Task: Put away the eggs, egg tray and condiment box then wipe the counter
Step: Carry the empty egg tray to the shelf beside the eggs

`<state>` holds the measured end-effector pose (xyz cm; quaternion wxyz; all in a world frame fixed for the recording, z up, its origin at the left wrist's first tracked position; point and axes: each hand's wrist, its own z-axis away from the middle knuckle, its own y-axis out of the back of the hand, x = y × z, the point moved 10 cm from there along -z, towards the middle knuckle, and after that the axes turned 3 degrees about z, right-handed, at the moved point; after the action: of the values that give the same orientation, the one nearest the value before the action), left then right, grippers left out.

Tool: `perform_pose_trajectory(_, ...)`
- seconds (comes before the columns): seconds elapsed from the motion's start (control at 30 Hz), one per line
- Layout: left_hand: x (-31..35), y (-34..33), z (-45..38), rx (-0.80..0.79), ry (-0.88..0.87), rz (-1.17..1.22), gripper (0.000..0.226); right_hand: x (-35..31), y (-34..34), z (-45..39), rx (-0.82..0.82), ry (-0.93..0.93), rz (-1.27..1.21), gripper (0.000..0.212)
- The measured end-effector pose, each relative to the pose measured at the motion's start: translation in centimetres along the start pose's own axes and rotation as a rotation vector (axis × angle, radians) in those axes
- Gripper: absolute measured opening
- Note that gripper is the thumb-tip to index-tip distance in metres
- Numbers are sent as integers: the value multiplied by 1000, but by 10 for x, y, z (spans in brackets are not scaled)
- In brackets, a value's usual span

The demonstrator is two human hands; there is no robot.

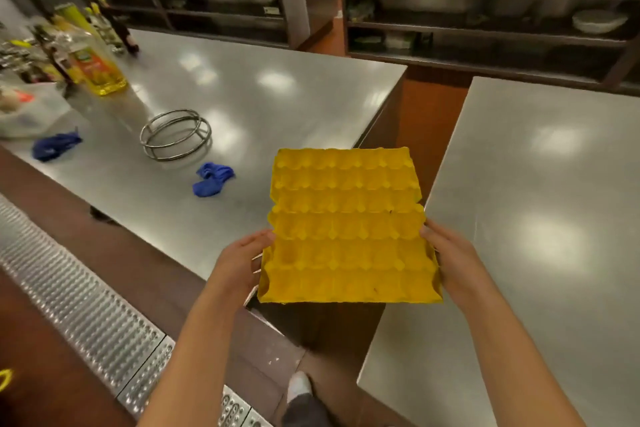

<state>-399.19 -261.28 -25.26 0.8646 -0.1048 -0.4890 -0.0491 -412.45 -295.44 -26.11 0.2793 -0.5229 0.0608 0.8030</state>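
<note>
Sitting far left on the steel surface (263,94): oil bottle (95,68), blue cloths (212,179), wire ring stand (175,134). Gripping the empty yellow egg tray (348,229) with left hand (239,262), fingers curling underneath; clasping its opposite edge with right hand (453,258), hovering over the gap between surfaces.

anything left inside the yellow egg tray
No eggs: every cup of the egg tray facing the camera is empty. Its underside is hidden, as are the fingers of the left hand and right hand beneath it.

Steel counter (277,87) carries wire ring (175,134), blue cloths (212,179), oil bottle (95,66).
</note>
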Motion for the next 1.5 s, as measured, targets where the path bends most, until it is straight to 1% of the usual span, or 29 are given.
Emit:
perform_pose_trajectory(0.1, -6, 57, 40, 172, -25, 123, 35, 5, -54, -6, -130, -32, 79, 40)
perform_pose_trajectory(0.17, -6, 94, 69, 260, -84, 198, 41, 15, -96, -5, -240, -52, 132, 34)
perform_pose_trajectory(0.23, -6, 128, 99, 334, -134, 219, 46, 26, -135, 0, -314, -72, 180, 31)
perform_pose_trajectory(0.37, -16, 200, 149, 474, -190, 343, 52, 49, -211, 19, -424, -96, 300, 39)
perform_pose_trajectory(0.43, -22, 233, 170, 524, -206, 371, 54, 58, -251, 32, -471, -95, 342, 37)
perform_pose_trajectory(0.53, -29, 288, 200, 590, -218, 412, 59, 74, -317, 56, -530, -79, 384, 24)
perform_pose_trajectory(0.6, -34, 328, 219, 630, -220, 427, 58, 87, -362, 75, -574, -74, 406, 19)
perform_pose_trajectory(0.8, -45, 456, 264, 719, -265, 487, 44, 131, -495, 119, -682, -60, 484, 22)
perform_pose_trajectory(0.87, -51, 496, 271, 755, -268, 516, 35, 145, -536, 128, -721, -56, 504, 25)
perform_pose_trajectory(0.97, -58, 544, 281, 793, -266, 556, 31, 163, -591, 142, -793, -69, 504, 31)
perform_pose_trajectory(1.03, -62, 571, 285, 815, -262, 581, 34, 174, -620, 149, -840, -83, 523, 34)
perform_pose_trajectory(1.17, -61, 612, 274, 827, -238, 583, 50, 181, -662, 147, -866, -92, 537, 33)
perform_pose_trajectory(1.2, -58, 620, 266, 831, -234, 582, 49, 180, -672, 141, -864, -84, 540, 33)
perform_pose_trajectory(1.33, -41, 648, 226, 880, -224, 595, 33, 179, -711, 103, -838, -69, 532, 32)
perform_pose_trajectory(1.4, -24, 661, 207, 897, -227, 585, 32, 179, -737, 79, -847, -72, 529, 31)
perform_pose_trajectory(1.5, 10, 681, 182, 921, -247, 570, 30, 172, -786, 45, -882, -88, 492, 21)
